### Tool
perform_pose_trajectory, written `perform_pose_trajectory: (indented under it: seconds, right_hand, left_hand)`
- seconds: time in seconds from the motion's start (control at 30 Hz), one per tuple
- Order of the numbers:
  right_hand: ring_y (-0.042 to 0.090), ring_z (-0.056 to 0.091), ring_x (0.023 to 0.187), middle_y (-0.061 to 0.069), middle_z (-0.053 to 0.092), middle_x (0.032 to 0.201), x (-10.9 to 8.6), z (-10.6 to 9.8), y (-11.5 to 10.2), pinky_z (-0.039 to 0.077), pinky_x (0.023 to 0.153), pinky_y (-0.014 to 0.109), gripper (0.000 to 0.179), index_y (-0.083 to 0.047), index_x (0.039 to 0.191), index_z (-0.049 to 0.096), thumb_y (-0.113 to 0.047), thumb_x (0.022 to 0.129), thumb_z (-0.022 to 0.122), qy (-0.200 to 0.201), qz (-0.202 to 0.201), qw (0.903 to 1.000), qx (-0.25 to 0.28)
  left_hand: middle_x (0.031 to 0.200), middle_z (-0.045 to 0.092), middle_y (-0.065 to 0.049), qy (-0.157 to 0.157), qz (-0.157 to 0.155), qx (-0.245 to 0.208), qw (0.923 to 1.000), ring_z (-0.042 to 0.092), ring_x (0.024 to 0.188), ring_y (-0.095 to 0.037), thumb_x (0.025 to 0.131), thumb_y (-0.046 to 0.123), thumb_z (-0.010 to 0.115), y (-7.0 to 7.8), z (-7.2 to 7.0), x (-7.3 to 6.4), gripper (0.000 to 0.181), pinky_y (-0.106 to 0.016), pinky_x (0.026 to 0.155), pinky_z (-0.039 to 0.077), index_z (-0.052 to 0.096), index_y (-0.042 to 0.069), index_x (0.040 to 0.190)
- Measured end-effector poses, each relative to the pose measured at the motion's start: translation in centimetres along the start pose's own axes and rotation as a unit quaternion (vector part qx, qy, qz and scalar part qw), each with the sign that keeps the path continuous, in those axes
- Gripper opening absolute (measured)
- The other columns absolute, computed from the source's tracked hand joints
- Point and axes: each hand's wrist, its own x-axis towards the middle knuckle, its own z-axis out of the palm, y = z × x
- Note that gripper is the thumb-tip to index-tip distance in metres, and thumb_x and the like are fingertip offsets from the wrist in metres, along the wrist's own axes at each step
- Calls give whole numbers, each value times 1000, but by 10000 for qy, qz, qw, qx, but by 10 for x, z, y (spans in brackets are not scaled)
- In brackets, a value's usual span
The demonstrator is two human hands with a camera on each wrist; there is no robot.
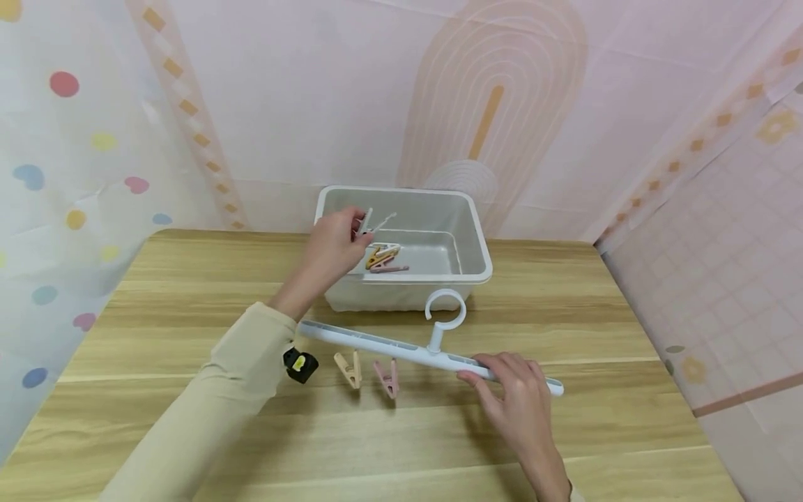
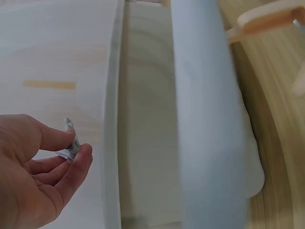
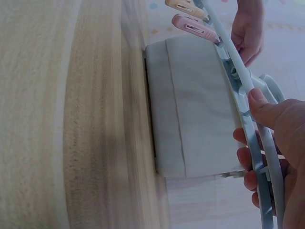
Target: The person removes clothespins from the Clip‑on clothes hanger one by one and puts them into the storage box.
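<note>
My left hand (image 1: 337,245) is over the left side of a pale bin, pinching a whitish clothes clip (image 1: 374,223) between thumb and fingers. That clip (image 2: 72,140) looks blurred in the left wrist view. My right hand (image 1: 517,397) grips a light blue hanger (image 1: 401,351) near the right end of its bar, thumb on one side and fingers around the other. The hanger's hook points up. From its bar hang a beige clip (image 1: 349,369) and a pink clip (image 1: 387,378), which the right wrist view also shows attached to the bar.
The pale bin (image 1: 414,277) stands at the back of the wooden table (image 1: 564,300), against a patterned cloth wall (image 1: 301,84). Several clips (image 1: 383,258), white, yellow and pinkish, lie in it. A black device (image 1: 301,366) is at the left wrist.
</note>
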Motion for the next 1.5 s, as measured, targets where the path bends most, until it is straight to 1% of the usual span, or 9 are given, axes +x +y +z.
perform_pose_trajectory:
  seconds: [0.17,0.4,0.53,0.63,0.73,0.87,1.03,1.3,1.5]
  right_hand:
    - [16,70,80,-3,76,82,1,0,1,49,74,34,32,-13,92,78,-38,73,86,111,-151,9998,-119]
    - [14,70,80,-4,76,82,-1,-2,2,50,73,33,32,-14,91,78,-38,73,86,218,-247,9993,-157]
    - [12,68,78,-5,75,82,-2,-3,3,48,72,30,32,-14,92,78,-40,74,85,265,-305,9990,-171]
    - [12,68,77,-5,75,82,-5,-3,4,47,72,30,32,-14,92,78,-40,74,84,224,-263,9992,-177]
    - [13,68,78,-5,75,82,-10,-3,3,47,74,31,31,-15,92,77,-41,75,84,121,-128,9998,-135]
    - [14,68,77,-5,75,82,-12,-3,2,47,75,32,31,-15,93,77,-40,75,84,37,-35,9999,-93]
    - [12,69,76,-4,76,82,-9,-4,4,50,73,33,32,-14,92,78,-39,73,85,90,-165,9996,-216]
    - [11,69,77,-5,76,83,-9,-5,5,49,71,30,31,-15,91,78,-37,72,87,108,-242,9995,-183]
    - [9,67,75,-6,75,82,-10,-6,7,48,71,28,30,-16,91,78,-38,72,86,143,-233,9994,-205]
  left_hand:
    - [117,69,-22,-342,-52,355,9988,66,99,-31,98,11,61,2,11,14,35,-41,84,56,58,-6,128]
    - [108,71,-19,-554,-147,640,9963,64,87,-26,97,13,64,3,22,23,34,-39,78,55,60,-4,127]
    - [97,70,-18,-431,27,950,9945,63,83,-28,96,12,66,2,25,24,22,-42,76,54,62,-3,111]
    - [91,69,-20,-278,250,1224,9918,65,82,-33,94,12,67,-2,27,21,17,-46,75,54,61,-3,99]
    - [102,71,-23,-219,361,1306,9905,68,95,-39,94,17,68,-5,25,16,26,-49,85,55,63,-5,107]
    - [122,69,-21,-130,435,1177,9920,66,110,-38,95,28,69,-7,15,6,42,-50,91,55,62,-3,123]
    - [119,70,-16,127,707,867,9936,67,104,-33,93,34,72,-8,4,-9,45,-47,87,56,62,1,122]
    - [119,69,-14,353,1062,616,9918,68,98,-31,94,31,72,-8,2,-32,39,-45,83,57,63,3,121]
    - [113,72,-10,711,1384,380,9871,72,92,-27,94,26,72,-8,-1,-59,32,-43,75,59,66,5,118]
